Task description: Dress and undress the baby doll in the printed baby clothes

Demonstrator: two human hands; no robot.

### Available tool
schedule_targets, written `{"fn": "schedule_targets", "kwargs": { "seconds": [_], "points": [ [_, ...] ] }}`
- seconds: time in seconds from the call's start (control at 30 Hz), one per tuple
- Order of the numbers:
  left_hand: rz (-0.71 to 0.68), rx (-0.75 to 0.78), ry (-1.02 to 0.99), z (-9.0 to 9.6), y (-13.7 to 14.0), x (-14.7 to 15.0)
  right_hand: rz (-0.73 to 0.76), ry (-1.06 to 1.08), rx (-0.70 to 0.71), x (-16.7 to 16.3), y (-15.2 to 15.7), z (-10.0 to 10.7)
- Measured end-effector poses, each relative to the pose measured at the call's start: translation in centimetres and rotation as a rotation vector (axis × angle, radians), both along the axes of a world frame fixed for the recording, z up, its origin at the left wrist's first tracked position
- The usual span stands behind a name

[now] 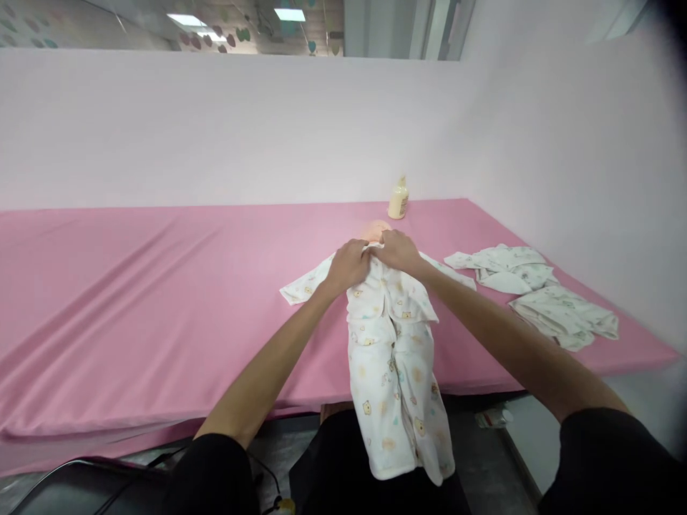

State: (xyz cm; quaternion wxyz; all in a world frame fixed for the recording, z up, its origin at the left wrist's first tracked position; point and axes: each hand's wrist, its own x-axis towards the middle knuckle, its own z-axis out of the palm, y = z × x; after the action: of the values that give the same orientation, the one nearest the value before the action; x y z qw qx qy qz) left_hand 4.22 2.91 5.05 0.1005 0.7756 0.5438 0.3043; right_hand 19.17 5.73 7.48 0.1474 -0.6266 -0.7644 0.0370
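A white baby outfit (383, 357) with small bear prints lies on the pink-covered table, its sleeves spread to both sides. Its two lower legs hang over the front edge, toward my lap. Above the collar shows a peach-coloured rounded form (377, 229), which looks like a doll's head, mostly hidden by my hands. My left hand (350, 266) is closed on the left side of the collar. On the other side my right hand (398, 250) pinches the collar, close to my left. The fingertips of both hands are partly hidden in the cloth.
A cream pump bottle (398, 199) stands near the back wall. Two crumpled white printed garments (515, 268) lie on the right of the pink sheet (161, 307). A dark chair (91, 486) with a cable is at the lower left. The right wall borders the table.
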Motion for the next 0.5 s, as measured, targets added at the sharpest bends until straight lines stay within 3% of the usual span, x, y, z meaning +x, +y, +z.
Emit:
{"fn": "schedule_targets", "kwargs": {
  "seconds": [0.17,0.5],
  "points": [
    [-0.022,-0.002,-0.027,-2.1,0.6,1.4,-0.009,-0.222,0.034,-2.0,0.4,0.7],
    [-0.040,0.034,-0.173,-3.8,0.5,1.0,0.150,-0.508,0.078,-3.2,0.0,2.0]
  ]
}}
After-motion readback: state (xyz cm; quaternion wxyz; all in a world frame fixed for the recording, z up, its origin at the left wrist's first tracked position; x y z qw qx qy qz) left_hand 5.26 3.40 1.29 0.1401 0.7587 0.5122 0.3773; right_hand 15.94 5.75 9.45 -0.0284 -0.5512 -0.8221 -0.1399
